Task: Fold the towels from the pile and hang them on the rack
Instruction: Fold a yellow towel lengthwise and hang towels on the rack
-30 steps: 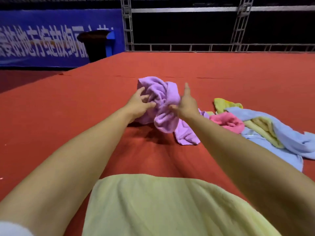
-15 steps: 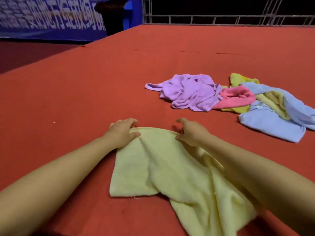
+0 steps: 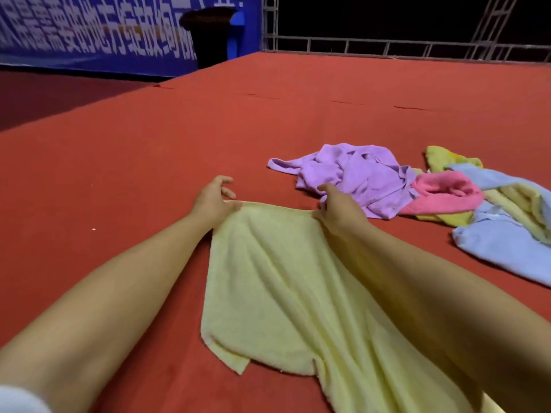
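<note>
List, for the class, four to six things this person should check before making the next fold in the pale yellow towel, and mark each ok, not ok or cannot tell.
1. Left hand has a grip on the far edge of the pale yellow towel: ok.
2. Right hand has a grip on the same edge: ok, though its fingertips are hidden.
3. Far edge pulled straight between the hands: ok.
4. Towel lying flat: not ok; it has wrinkles and its near corner is turned.
5. Towel apart from the purple towel in the pile: ok.
6. Rack within reach: cannot tell; none is in view.
</note>
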